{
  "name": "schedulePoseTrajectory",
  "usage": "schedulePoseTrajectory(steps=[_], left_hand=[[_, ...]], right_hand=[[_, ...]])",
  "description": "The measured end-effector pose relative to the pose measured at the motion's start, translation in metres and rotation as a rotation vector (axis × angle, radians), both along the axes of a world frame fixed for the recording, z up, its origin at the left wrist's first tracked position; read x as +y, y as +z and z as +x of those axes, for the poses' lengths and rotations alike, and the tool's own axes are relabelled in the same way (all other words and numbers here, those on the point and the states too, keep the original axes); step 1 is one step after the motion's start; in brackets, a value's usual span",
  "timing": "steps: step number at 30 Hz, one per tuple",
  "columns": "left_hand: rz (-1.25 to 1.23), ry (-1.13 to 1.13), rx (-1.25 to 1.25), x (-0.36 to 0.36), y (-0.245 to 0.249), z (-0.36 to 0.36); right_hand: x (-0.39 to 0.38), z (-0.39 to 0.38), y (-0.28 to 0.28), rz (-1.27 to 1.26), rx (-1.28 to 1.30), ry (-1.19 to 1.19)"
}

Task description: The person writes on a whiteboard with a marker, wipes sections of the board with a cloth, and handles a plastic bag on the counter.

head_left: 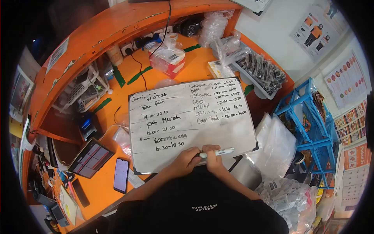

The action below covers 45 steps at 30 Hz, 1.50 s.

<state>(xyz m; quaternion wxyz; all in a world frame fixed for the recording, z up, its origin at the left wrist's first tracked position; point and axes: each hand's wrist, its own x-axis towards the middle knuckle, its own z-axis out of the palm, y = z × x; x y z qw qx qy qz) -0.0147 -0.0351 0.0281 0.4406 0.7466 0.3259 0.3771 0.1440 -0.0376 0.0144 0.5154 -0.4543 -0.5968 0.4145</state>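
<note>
A whiteboard [218, 134] with handwritten names, a date and times in black lies tilted across the desk in front of me. Over its lower edge, my right hand [213, 158] is closed around a white whiteboard marker [224, 151], whose barrel points to the right. Close beside it, my left hand [187, 159] is closed, fingers pinched at the marker's dark left end. Whether the cap sits on that end is hidden by the fingers.
Left of the board are a phone [121, 174] and a tablet [91, 158]. Behind it sit a red-and-white box [171, 62] and a grey tray [261, 68] of dark wrapped packets. Plastic bags [278, 144] and a blue rack [307, 128] stand to the right.
</note>
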Motion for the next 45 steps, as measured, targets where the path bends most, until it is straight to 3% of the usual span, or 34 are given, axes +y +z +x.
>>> schedulePoseTrajectory(steps=[3,5,6,7,9,11,14,15,17,18,19,21,25,27,28,34,36,39,43,45], left_hand=[[-0.086,0.064,-0.02,-0.006,-0.018,0.003],[-0.228,0.209,-0.312,-0.003,-0.025,0.007],[-0.566,0.285,-0.433,-0.004,-0.026,0.004],[-0.563,0.296,-0.427,0.001,-0.025,-0.001],[-0.448,0.248,-0.512,0.015,-0.022,-0.011],[-0.4,0.217,-0.556,0.014,-0.023,-0.011],[-0.282,0.125,-0.402,0.011,-0.022,-0.009],[-0.282,0.118,-0.406,0.012,-0.019,-0.006],[-0.005,0.135,-0.192,0.015,-0.013,-0.001],[0.004,0.157,-0.186,0.014,-0.008,-0.003],[0.009,0.151,-0.185,0.012,0.006,-0.009],[-0.288,0.133,-0.397,0.001,0.046,-0.022],[-0.326,-0.523,-0.251,-0.022,0.125,-0.051],[-0.038,-0.623,-0.189,-0.027,0.128,-0.041],[-0.049,-0.659,-0.098,-0.032,0.135,-0.035],[-0.132,-0.616,-0.258,-0.049,0.119,-0.027],[-0.157,-0.629,-0.279,-0.05,0.119,-0.027],[-0.179,-0.651,-0.3,-0.049,0.12,-0.025],[-0.202,-0.655,-0.314,-0.049,0.119,-0.025],[-0.209,-0.659,-0.321,-0.048,0.121,-0.024]], right_hand=[[0.005,0.001,0.013,-0.039,-0.17,0.127],[0.011,-0.009,0.017,-0.152,-0.122,0.071],[0.014,-0.013,0.036,-0.164,0.059,0.118],[0.018,-0.013,0.035,-0.164,0.067,0.128],[0.023,-0.009,0.035,-0.076,0.262,-0.115],[0.026,-0.005,0.021,-0.134,0.2,-0.13],[0.025,-0.01,0.013,-0.496,0.546,0.064],[0.023,-0.01,0.012,-0.493,0.543,0.058],[0.02,-0.016,0.008,-0.477,0.75,0.05],[0.021,-0.021,0.029,-0.486,0.831,-0.055],[0.025,-0.017,0.025,-0.479,0.835,-0.057],[0.033,-0.001,0.011,-0.426,0.878,-0.084],[0.038,0.019,0.022,-0.487,0.739,-0.179],[0.041,0.029,0.018,-0.479,0.675,-0.136],[0.043,0.032,0.017,-0.469,0.664,-0.171],[0.048,0.04,0.021,-0.425,0.658,-0.269],[0.048,0.046,0.018,-0.389,0.885,-0.239],[0.048,0.048,0.029,-0.406,0.959,-0.104],[0.048,0.046,0.029,-0.421,0.923,-0.077],[0.048,0.045,0.026,-0.432,0.782,-0.035]])
